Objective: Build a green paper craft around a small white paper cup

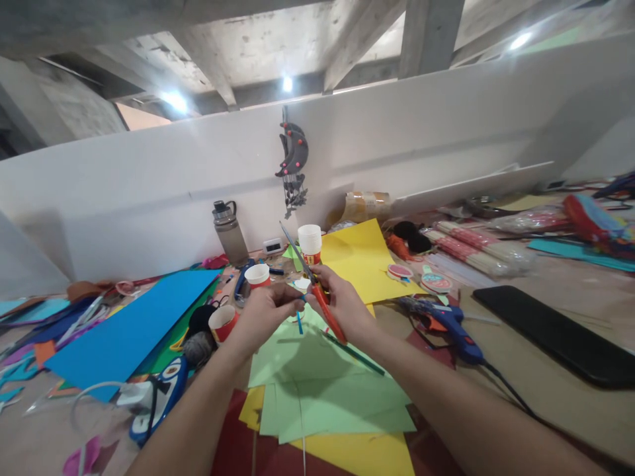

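My right hand [340, 305] is closed around the red-orange handles of a pair of scissors [323, 305], whose blades point up and away to the left. Just left of it, my left hand [272, 312] pinches a narrow blue strip [299, 322] between thumb and fingers, and the strip hangs down. The two hands are close together at the centre. Below them lie overlapping light green sheets [327, 390], with a dark green pencil-like stick [364, 360] across them. Paper cups stand just beyond my left hand, one white inside [257, 274] and one red [223, 321].
A blue sheet [133, 324] lies at the left near a blue and white power strip [159, 403]. A grey bottle [230, 235] and stacked cups [310, 241] stand behind. Yellow paper [360, 254], a blue glue gun [459, 330] and a black slab [555, 334] are at the right.
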{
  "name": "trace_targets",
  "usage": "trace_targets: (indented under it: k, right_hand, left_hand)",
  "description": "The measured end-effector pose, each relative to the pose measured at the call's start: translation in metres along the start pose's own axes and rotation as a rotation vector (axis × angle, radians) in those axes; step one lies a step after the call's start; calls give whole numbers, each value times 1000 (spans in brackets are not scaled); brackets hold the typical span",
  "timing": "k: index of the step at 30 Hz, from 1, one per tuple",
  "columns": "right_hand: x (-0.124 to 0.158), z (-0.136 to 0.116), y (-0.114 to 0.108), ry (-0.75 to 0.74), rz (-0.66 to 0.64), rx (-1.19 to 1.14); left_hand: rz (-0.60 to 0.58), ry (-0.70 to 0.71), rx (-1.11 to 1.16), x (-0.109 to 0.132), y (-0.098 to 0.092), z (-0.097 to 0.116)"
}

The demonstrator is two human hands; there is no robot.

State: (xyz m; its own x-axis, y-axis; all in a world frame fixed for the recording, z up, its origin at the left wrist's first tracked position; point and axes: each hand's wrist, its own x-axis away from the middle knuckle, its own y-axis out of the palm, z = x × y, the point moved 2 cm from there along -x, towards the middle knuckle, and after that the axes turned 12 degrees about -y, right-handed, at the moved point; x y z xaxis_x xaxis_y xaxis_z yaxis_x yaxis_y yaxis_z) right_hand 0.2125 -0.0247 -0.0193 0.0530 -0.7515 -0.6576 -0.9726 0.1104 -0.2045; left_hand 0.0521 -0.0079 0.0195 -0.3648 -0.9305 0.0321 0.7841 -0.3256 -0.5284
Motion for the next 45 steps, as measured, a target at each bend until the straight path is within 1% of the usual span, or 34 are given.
trace_targets:
  k: [2,5,7,9,13,17,20,24,29,33,39,45]
  right_hand:
    - [0,-1,1,0,-4,-9]
    - [-2,-6,1,-5,-26,-31]
    - [-3,-10,0,-8,-28,-44]
    - [-3,-12,-2,-5,-18,-36]
    - [-2,-11,-1,72,-53,-12]
    - [1,-13,3,110,-129,-28]
    - [2,-17,3,119,-161,-19]
    - [1,-20,3,105,-147,-19]
    - [1,-20,3,108,-128,0]
    - [2,-21,3,114,-161,25]
    - [2,-16,3,117,-174,3]
    - [4,-15,5,123,-206,-15]
  left_hand:
    - [-11,-11,-15,1,0,0]
    - [33,-21,-5,2,-1,1]
    - [59,-40,100,2,-3,1]
    - [65,-64,264,0,-4,-1]
    - [61,-94,558,-6,-4,-9]
    - [54,-90,696,-9,-3,-13]
    - [58,-88,747,-10,-2,-13]
    - [68,-96,797,-11,1,-14]
    - [121,-76,872,-13,1,-15]
    - [146,-84,921,-15,0,-15]
    - [102,-86,943,-14,1,-15]
    - [109,-92,934,-13,2,-14]
